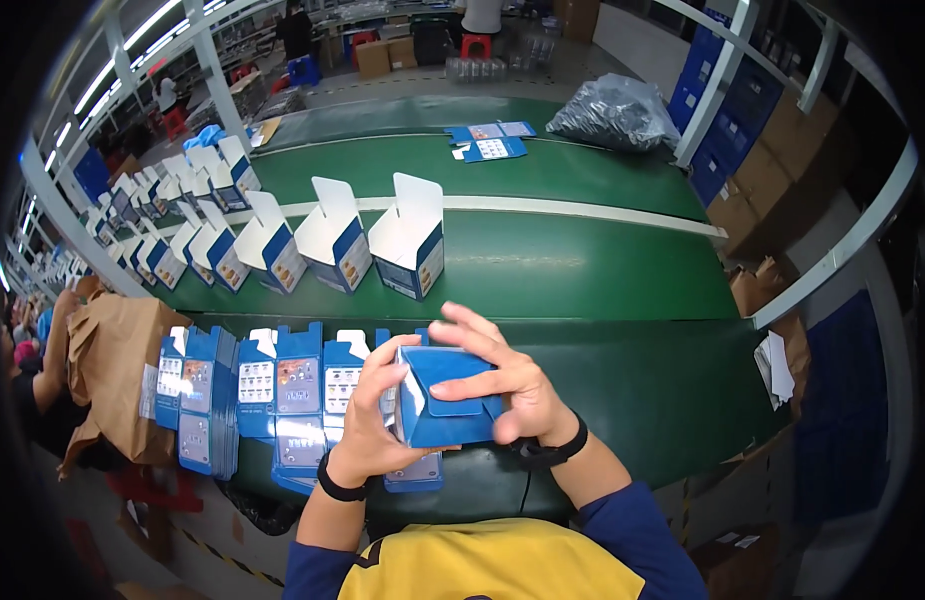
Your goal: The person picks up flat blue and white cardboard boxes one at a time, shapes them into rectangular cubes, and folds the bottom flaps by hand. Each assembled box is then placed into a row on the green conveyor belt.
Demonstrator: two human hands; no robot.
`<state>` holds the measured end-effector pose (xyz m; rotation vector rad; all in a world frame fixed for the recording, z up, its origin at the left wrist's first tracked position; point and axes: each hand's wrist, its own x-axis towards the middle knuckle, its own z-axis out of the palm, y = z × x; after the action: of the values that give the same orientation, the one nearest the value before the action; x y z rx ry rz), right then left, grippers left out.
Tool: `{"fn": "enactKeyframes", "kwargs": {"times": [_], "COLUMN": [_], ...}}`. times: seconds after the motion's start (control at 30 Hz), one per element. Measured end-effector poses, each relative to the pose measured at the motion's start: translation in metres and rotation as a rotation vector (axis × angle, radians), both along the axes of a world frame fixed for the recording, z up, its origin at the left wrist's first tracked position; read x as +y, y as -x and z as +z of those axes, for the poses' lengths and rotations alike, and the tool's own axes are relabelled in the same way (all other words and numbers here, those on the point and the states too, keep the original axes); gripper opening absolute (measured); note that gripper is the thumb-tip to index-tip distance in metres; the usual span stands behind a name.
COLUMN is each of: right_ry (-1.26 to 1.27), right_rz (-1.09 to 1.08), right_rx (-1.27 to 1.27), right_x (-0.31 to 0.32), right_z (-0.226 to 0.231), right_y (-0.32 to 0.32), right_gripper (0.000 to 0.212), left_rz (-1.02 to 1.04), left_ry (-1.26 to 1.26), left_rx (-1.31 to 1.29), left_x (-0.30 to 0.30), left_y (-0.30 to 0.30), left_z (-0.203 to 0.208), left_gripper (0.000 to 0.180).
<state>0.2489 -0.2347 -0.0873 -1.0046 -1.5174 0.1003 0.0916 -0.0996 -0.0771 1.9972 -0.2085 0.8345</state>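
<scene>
My left hand [370, 425] grips a small blue cardboard carton [444, 432] by its left side, fingers bent over the far edge. On the right, my right hand [530, 395] is round the carton's other side, with a finger stretched across its upper face, pressing on a blue flap. The carton is held above the green work surface, close to my body. Stacks of flat, unfolded blue-and-white cartons [300, 400] lie to the left of my hands; one stack is partly hidden behind my left hand and wrist.
Beyond my hands, rows of erected cartons [410, 245] with raised white lids stand on a green conveyor [562, 255]. A flattened carton [492, 148] and a bulging plastic bag [614, 112] lie farther back. Brown paper [117, 350] and another person's arm [54, 345] are at the left.
</scene>
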Motion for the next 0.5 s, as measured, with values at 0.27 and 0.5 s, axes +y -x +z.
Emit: {"fn": "enactKeyframes", "kwargs": {"times": [0.27, 0.5], "right_ry": [0.338, 0.408], "right_rz": [-0.162, -0.308], "right_rx": [0.303, 0.271], "right_x": [-0.005, -0.006], "right_z": [0.014, 0.017], "right_y": [0.003, -0.009], "right_gripper": [0.053, 0.055], "left_rz": [-0.033, -0.016], "left_ry": [-0.473, -0.355], "left_rx": [-0.022, 0.158], "left_x": [0.017, 0.009], "left_y": [-0.016, -0.037], "left_z": [0.016, 0.031], "left_gripper": [0.097, 0.105]}}
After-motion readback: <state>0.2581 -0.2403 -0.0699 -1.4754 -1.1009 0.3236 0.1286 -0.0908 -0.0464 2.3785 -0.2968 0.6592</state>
